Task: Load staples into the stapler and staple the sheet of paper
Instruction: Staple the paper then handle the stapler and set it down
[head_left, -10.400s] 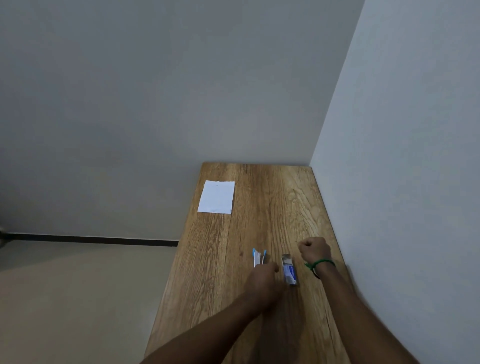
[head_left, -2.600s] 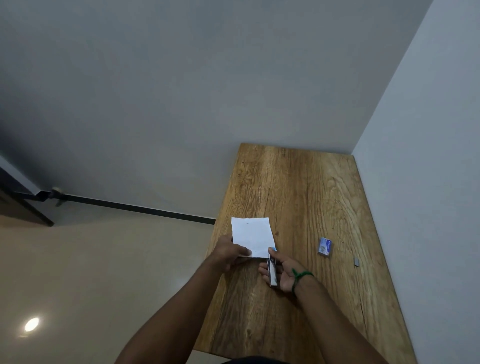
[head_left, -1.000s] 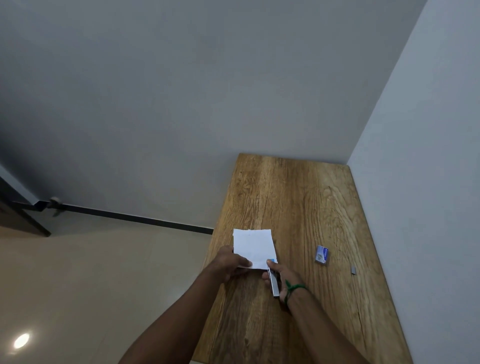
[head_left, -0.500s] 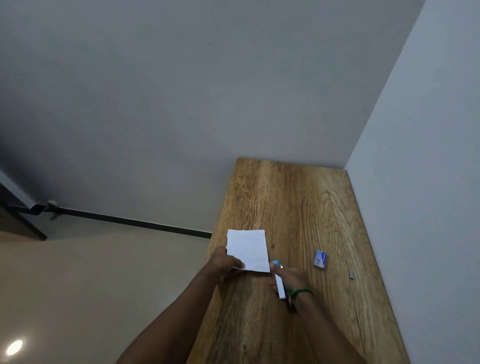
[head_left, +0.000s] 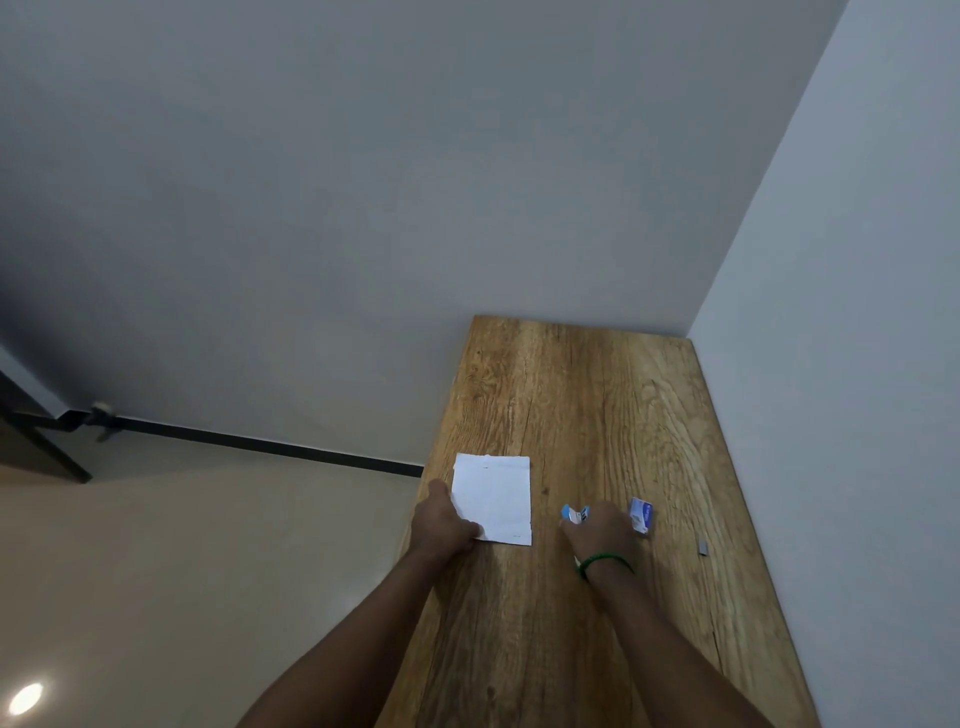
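A white sheet of paper (head_left: 496, 498) lies flat on the wooden table (head_left: 582, 395) near its left edge. My left hand (head_left: 441, 527) pinches the sheet's near left corner. The blue and white stapler (head_left: 573, 514) sits to the right of the sheet, mostly covered by my right hand (head_left: 600, 535), whose fingers curl over it. Only the stapler's blue front tip and a bit of white near my wrist show. A small blue staple box (head_left: 640, 515) lies just right of my right hand.
A short grey strip of staples (head_left: 703, 548) lies on the table farther right. A white wall runs along the table's right side and another stands behind its far end. The table's left edge drops to a beige floor.
My right hand has carried the stapler to the right, away from the sheet's corner and toward the staple box. My left hand has slid the paper slightly left and still holds its corner.
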